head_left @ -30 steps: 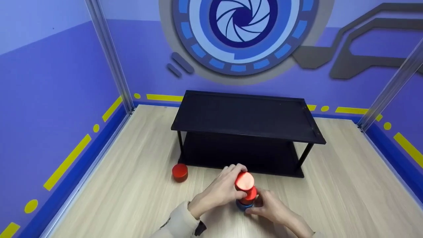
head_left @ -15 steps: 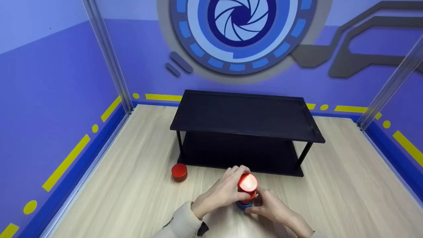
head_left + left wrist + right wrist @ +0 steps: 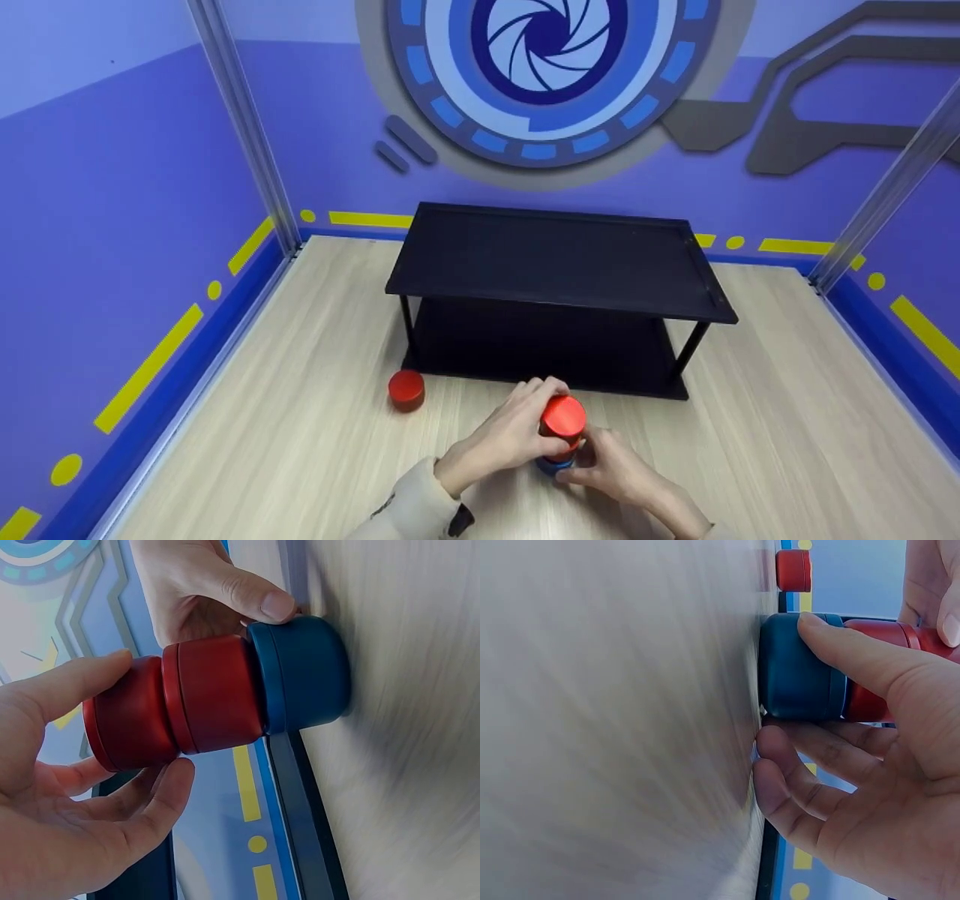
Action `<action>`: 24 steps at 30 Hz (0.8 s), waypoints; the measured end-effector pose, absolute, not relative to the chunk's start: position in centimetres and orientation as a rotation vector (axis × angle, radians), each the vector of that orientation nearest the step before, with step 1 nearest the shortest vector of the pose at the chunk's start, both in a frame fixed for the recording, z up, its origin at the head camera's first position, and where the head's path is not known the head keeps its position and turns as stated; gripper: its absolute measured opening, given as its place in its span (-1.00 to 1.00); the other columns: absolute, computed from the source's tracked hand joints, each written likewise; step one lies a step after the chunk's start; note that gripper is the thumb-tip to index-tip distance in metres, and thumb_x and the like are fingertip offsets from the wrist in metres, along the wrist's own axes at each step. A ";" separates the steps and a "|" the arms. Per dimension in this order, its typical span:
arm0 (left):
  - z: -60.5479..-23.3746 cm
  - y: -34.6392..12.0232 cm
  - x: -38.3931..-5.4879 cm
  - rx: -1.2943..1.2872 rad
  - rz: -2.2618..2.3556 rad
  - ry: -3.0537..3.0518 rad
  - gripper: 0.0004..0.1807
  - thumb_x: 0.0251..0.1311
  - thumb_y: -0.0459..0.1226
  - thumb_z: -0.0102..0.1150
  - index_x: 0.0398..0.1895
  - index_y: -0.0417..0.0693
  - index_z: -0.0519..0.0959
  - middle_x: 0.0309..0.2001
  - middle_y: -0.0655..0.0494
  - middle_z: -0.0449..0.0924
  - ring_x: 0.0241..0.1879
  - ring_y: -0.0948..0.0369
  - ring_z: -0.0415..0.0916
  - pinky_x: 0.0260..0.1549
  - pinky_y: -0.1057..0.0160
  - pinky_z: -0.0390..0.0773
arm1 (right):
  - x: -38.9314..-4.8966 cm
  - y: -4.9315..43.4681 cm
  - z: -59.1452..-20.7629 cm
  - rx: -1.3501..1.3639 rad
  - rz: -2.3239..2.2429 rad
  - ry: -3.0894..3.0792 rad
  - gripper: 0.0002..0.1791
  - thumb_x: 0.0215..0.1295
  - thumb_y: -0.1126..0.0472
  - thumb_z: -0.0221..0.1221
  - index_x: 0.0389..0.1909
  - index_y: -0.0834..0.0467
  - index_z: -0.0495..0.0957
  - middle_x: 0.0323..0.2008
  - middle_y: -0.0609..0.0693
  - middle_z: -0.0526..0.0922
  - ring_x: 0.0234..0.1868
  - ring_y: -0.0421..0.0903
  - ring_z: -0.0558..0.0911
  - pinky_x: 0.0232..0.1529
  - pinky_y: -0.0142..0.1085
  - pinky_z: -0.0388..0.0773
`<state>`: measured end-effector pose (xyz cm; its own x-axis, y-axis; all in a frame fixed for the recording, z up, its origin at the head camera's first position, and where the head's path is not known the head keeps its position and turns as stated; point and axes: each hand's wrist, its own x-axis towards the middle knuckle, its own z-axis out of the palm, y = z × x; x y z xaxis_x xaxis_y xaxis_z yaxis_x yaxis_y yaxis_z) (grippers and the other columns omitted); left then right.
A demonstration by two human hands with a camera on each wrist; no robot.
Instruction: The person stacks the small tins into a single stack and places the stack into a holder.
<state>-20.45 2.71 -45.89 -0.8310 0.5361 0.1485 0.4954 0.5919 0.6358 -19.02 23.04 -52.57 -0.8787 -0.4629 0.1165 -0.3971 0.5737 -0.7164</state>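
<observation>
A stack of three small round lidded tins stands on the table in front of the shelf. At its bottom is a blue tin [image 3: 799,675], with a red tin [image 3: 217,694] on it and another red tin [image 3: 563,415] on top. My left hand [image 3: 499,435] grips the top red tin between thumb and fingers. Low on the right, my right hand [image 3: 619,469] holds the blue tin, its thumb on the near side and other fingers behind. In the left wrist view the top tin sits slightly offset against the middle one.
Behind the hands stands a black two-tier shelf [image 3: 555,259]. One more red tin [image 3: 406,391] rests on the wooden table [image 3: 300,420] by the shelf's front left corner. Blue-purple walls [image 3: 135,225] enclose the table at the back and sides.
My left hand has moved the top red tin slightly right, over the middle tin, which it now mostly hides in the head view. The right hand has stayed at the blue tin.
</observation>
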 end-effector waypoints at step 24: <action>-46.2 2.5 -20.5 0.900 1.154 2.685 -0.35 -0.05 -0.14 0.42 0.15 0.20 0.35 -0.05 0.25 0.45 -0.07 0.35 0.38 -0.10 0.37 0.45 | -19.0 23.0 -52.4 -0.731 -1.214 2.660 -0.43 0.03 0.01 0.40 0.00 0.20 0.46 -0.34 -0.05 0.63 -0.40 -0.28 0.51 -0.41 -0.46 0.46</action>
<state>-20.52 2.46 -46.23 -0.8235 0.5476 0.1481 0.4844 0.5428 0.6861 -18.97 22.97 -52.43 -0.8746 -0.4778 0.0821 -0.3752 0.5598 -0.7388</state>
